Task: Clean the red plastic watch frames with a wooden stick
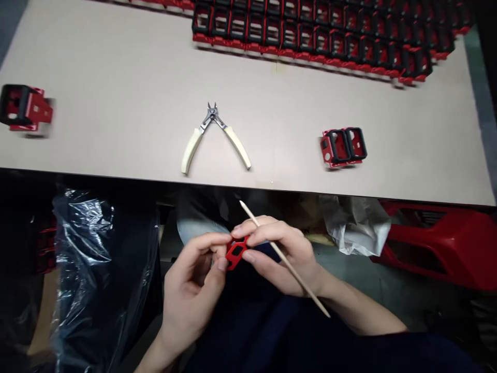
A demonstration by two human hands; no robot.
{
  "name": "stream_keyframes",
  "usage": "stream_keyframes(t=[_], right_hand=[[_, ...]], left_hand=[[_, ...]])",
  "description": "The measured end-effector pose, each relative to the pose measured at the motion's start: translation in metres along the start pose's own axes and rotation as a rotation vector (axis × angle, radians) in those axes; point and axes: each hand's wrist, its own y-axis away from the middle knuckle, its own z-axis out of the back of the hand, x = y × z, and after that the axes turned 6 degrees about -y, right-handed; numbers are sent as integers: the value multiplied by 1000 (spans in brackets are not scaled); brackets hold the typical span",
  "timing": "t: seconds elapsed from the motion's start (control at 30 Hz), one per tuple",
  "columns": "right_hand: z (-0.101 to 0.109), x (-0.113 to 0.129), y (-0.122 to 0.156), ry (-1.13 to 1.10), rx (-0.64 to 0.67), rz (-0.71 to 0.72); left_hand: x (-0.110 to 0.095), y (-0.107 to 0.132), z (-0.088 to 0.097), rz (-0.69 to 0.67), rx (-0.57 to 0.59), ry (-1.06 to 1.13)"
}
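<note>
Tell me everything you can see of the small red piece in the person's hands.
The small red piece looks like moulded plastic: a narrow, angular frame with a dark opening through its middle. Fingers hide much of it, so its full shape cannot be told. It is held tilted in the air, below the table's front edge, pinched between the left hand and the right hand. A thin wooden stick, also in the right hand, passes close by; whether it touches the piece cannot be told.

Head-worn view faces forward and down, close above the left hand (190, 295) and right hand (289, 256).
</note>
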Motion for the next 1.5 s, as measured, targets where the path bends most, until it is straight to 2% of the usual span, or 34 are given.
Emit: stream_keyframes(t=[0.13, 0.27, 0.47, 0.6, 0.67, 0.83, 1.13, 1.2, 1.27, 1.37, 1.43, 1.5], right_hand=[[-5, 5, 2, -128, -143, -139], [-16, 10, 5, -134, -213, -144], [-24, 14, 2, -94, -197, -83], [-36, 7, 7, -27, -243, -48], [-42, 2, 11, 12, -263, -37], [-46, -1, 16, 31, -252, -96], [-45, -1, 18, 25, -237, -143], [-45, -3, 18, 53, -226, -104], [-46, -5, 19, 119, -188, 5], [-49, -9, 20, 220, -129, 168], [-50, -12, 20, 270, -110, 210], [-51, -14, 18, 299, -110, 224]], left_hand=[[2, 3, -2, -42, -150, 73], [8, 13, -9, 1, -192, 67], [10, 24, -11, 36, -274, 160], [6, 21, -23, 232, -329, 392], [4, 20, -28, 286, -354, 466], [6, 22, -29, 284, -434, 436], [10, 25, -25, 272, -422, 397], [11, 24, -24, 288, -409, 387], [12, 23, -24, 294, -394, 370], [16, 17, -28, 219, -427, 324], [18, 9, -33, 161, -470, 301], [18, 1, -36, 166, -494, 299]])
